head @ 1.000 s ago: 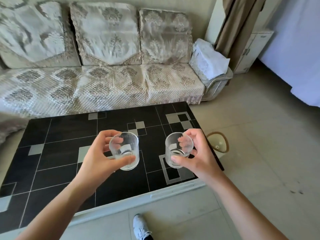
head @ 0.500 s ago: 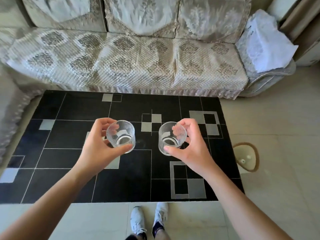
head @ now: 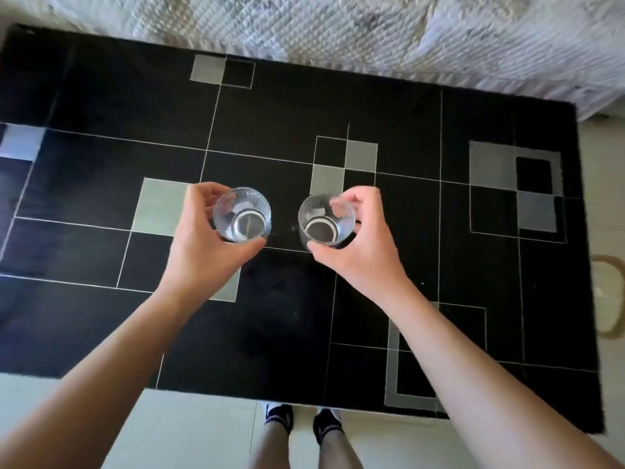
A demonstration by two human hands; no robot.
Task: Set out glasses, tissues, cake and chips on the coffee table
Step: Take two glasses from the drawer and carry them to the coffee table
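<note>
Progress: early stage, by my reading. Two glasses in hand, neither clearly set down; tissues, cake and chips not in view anywhere on the coffee table (head: 101, 106), so those three look still to be brought.

Left hand (head: 203, 245) grasps the left glass (head: 242, 214), fingers curled round its far wall, thumb across the near side. Right hand (head: 358, 248) grasps the right glass (head: 326, 220) the same way, thumb at the near rim, fingers wrapped round the outer side. Both glasses upright, mouths facing the camera, apart from each other with a gap of black tabletop between them.

Position: both over the middle of the table, near the crossing of thin white lines. Cannot tell whether the bases touch the surface or hang just above it; view is straight down.

Contents: both glasses empty, clear ribbed walls, table pattern showing through the bottoms. No liquid visible.

Surroundings: black tabletop with grey squares; quilted sofa cover (head: 372, 32) along the far edge; the person's feet (head: 301, 424) on pale floor at the near edge
</note>
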